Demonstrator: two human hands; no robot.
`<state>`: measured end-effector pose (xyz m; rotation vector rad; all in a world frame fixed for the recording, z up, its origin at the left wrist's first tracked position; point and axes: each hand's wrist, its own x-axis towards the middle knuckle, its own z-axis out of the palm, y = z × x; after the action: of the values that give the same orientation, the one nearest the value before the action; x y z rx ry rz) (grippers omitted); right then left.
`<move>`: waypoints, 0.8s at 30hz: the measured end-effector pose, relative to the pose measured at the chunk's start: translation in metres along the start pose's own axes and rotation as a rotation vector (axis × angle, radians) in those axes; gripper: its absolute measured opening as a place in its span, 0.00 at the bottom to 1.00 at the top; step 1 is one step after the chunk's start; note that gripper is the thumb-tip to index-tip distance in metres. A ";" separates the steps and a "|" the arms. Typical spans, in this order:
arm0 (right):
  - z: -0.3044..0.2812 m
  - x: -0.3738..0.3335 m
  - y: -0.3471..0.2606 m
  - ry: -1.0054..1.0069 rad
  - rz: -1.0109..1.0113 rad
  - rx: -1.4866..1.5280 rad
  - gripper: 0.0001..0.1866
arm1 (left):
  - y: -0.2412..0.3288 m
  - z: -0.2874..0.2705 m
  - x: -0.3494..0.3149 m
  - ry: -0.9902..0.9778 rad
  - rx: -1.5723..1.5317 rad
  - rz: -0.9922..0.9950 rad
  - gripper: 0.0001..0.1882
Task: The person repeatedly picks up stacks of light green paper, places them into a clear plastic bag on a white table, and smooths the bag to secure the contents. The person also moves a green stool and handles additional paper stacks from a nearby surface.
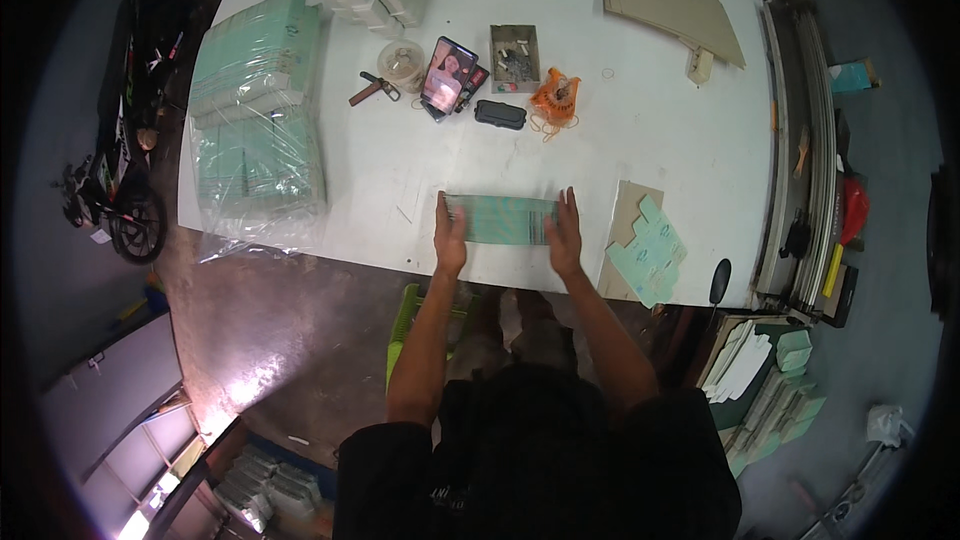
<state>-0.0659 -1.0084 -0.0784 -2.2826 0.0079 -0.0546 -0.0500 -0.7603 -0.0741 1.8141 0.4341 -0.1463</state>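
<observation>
A stack of flat light-green card cartons lies at the near edge of the white table, its many thin edges facing up and slightly blurred. My left hand presses against its left end, fingers straight and pointing away from me. At the right end my right hand does the same, so the stack is held between both palms. To the right, a few loose green cartons with stepped edges lie on a brown cardboard sheet.
Plastic-wrapped green carton bundles fill the table's left side. Farther back are a phone, a black case, a grey box of small items, an orange bag and a round tub. Cardboard sheets lie far right.
</observation>
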 end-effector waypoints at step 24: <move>-0.020 0.027 0.001 -0.155 0.291 0.369 0.44 | 0.009 -0.001 -0.042 0.055 -0.149 -0.093 0.41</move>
<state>-0.0395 -1.0253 -0.0651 -1.8906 0.2296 0.2532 -0.0857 -0.7710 -0.0524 1.6557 0.5542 -0.1257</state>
